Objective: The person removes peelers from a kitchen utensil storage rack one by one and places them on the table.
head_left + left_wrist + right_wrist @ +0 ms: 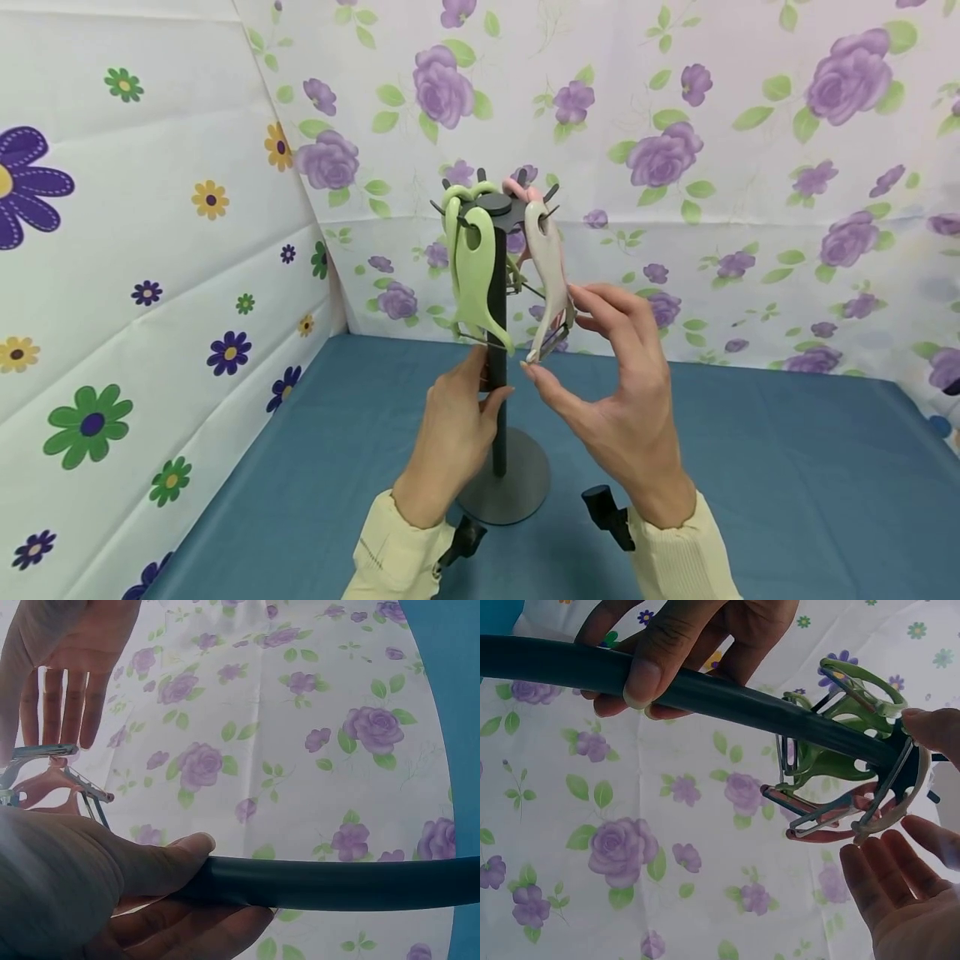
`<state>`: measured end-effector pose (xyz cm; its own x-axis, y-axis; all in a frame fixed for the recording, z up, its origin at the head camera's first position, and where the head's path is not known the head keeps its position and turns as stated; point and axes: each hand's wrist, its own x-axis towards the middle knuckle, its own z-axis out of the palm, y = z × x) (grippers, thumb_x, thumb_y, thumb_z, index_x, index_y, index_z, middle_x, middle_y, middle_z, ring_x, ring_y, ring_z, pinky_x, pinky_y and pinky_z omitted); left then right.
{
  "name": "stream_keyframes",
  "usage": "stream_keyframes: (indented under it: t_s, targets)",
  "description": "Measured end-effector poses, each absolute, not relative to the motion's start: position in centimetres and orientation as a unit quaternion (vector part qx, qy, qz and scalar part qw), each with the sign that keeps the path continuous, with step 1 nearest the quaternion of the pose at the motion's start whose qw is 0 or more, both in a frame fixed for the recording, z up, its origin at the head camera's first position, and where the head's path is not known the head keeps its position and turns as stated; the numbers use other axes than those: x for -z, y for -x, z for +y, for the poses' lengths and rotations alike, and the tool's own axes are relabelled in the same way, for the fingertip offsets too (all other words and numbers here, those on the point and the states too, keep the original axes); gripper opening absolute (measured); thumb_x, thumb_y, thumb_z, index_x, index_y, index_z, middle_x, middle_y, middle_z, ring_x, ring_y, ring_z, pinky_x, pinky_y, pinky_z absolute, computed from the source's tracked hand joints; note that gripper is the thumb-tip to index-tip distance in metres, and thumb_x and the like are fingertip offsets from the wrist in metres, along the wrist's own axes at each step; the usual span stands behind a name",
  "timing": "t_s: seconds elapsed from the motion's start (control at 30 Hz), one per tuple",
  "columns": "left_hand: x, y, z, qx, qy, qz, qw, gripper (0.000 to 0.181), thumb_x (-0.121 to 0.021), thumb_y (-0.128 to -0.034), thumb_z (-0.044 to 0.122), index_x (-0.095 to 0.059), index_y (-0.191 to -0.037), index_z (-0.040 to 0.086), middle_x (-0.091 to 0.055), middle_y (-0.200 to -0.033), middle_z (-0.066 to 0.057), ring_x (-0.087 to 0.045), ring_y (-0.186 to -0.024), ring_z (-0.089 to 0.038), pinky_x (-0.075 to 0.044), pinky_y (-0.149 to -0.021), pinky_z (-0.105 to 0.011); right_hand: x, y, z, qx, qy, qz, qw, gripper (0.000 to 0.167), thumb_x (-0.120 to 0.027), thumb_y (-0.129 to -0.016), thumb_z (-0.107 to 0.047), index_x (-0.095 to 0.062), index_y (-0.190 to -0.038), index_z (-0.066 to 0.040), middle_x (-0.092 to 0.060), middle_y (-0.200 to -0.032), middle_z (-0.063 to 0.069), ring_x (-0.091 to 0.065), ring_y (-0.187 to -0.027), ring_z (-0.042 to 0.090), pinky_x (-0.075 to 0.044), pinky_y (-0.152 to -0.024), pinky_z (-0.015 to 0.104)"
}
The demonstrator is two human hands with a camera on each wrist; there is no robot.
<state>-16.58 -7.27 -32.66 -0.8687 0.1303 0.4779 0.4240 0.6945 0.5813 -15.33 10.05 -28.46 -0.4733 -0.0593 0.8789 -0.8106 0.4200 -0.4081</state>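
A dark stand with a thin post (pixel 498 417) carries several Y-shaped peelers on hooks around its top. Green peelers (pixel 476 265) hang on the left side. A pale white peeler (pixel 551 265) hangs at the right, with a pink peeler (pixel 829 837) beside it. My left hand (pixel 453 429) grips the post below the peelers, thumb on one side and fingers on the other. My right hand (pixel 630 404) is at the white peeler, thumb against its lower tip and forefinger at its outer side. Its other fingers are partly hidden in the head view.
The stand's round base (pixel 517 492) rests on a blue tablecloth (pixel 795 483). White flowered cloth (pixel 720 275) rises behind and at the left. Black wrist mounts (pixel 609 517) stick out from both sleeves.
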Motion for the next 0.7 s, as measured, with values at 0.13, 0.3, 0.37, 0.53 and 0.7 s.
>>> stream_keyframes:
  t_s: [0.13, 0.3, 0.37, 0.53, 0.7]
  targets:
    - [32.64, 16.63, -7.2, 0.358, 0.153, -0.898, 0.205, 0.024, -0.073, -0.0953, 0.011, -0.06, -0.114, 0.006, -0.073, -0.097, -0.009, -0.076, -0.093, -0.024, -0.064, -0.07, -0.035, 28.4, 15.41, 10.16, -0.449, -0.299, -0.731, 0.418, 0.075, -0.087, -0.078, -0.01, -0.056, -0.146, -0.009, -0.056, -0.136, 0.017, -0.059, -0.122, 0.026, -0.05, -0.107, 0.026]
    - [32.62, 16.55, -7.21, 0.359, 0.152, -0.898, 0.205, 0.024, -0.073, -0.0954, 0.011, -0.06, -0.114, 0.006, -0.073, -0.097, -0.009, -0.076, -0.093, -0.024, -0.064, -0.069, -0.034, 28.33, 15.4, 10.17, -0.451, -0.303, -0.73, 0.416, 0.075, -0.086, -0.077, -0.007, -0.056, -0.146, -0.009, -0.058, -0.133, 0.016, -0.06, -0.122, 0.026, -0.05, -0.106, 0.026]
    - [32.64, 16.54, -7.23, 0.358, 0.152, -0.898, 0.206, 0.024, -0.073, -0.0953, 0.011, -0.06, -0.114, 0.006, -0.073, -0.097, -0.009, -0.076, -0.093, -0.024, -0.063, -0.068, -0.034, 28.33, 15.35, 10.14, -0.45, -0.302, -0.731, 0.415, 0.076, -0.086, -0.077, -0.005, -0.056, -0.146, -0.009, -0.058, -0.133, 0.017, -0.06, -0.122, 0.026, -0.05, -0.106, 0.026]
    - [32.68, 16.58, -7.22, 0.359, 0.152, -0.898, 0.206, 0.024, -0.073, -0.0953, 0.011, -0.06, -0.115, 0.005, -0.073, -0.097, -0.01, -0.076, -0.093, -0.024, -0.063, -0.068, -0.034, 28.27, 15.21, 10.05, -0.446, -0.295, -0.736, 0.416, 0.076, -0.086, -0.076, -0.005, -0.056, -0.146, -0.01, -0.057, -0.131, 0.017, -0.059, -0.12, 0.026, -0.049, -0.105, 0.025]
    - [32.7, 16.6, -7.19, 0.36, 0.153, -0.897, 0.205, 0.025, -0.072, -0.0955, 0.011, -0.06, -0.116, 0.005, -0.073, -0.097, -0.01, -0.076, -0.093, -0.024, -0.064, -0.069, -0.035, 28.23, 15.17, 10.08, -0.442, -0.293, -0.736, 0.421, 0.074, -0.086, -0.078, -0.008, -0.056, -0.146, -0.01, -0.056, -0.13, 0.019, -0.059, -0.118, 0.027, -0.049, -0.104, 0.026]
